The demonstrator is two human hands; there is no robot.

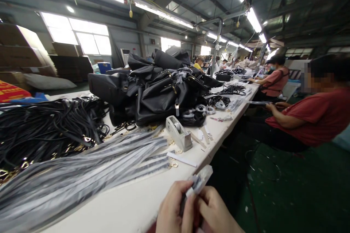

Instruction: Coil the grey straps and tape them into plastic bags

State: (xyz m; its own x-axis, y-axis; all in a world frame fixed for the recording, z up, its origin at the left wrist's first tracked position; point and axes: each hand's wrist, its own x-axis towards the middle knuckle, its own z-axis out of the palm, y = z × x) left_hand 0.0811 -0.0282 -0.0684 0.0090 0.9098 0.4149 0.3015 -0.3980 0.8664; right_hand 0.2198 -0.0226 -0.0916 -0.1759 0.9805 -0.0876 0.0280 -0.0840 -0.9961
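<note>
Low in the view, close to the table's front edge, my left hand (pixel 172 209) and my right hand (pixel 216 209) meet around a dark strap in clear plastic (pixel 201 179). Fingers of both hands pinch it, and its lower part is hidden behind them. Just beyond lies a white strip (pixel 182 159) on the white table (pixel 115 198). A tape dispenser (pixel 179 134) stands behind that strip. To the left, several plastic-wrapped straps (pixel 90 174) with gold clasps lie spread out.
Black bags (pixel 164 94) are heaped mid-table. Unwrapped black straps (pixel 49 127) pile up at the left. Scissors (pixel 217 119) lie near the right edge. One co-worker in red (pixel 319 116) sits at right, another person (pixel 277 78) farther along. Cartons (pixel 22 51) stand far left.
</note>
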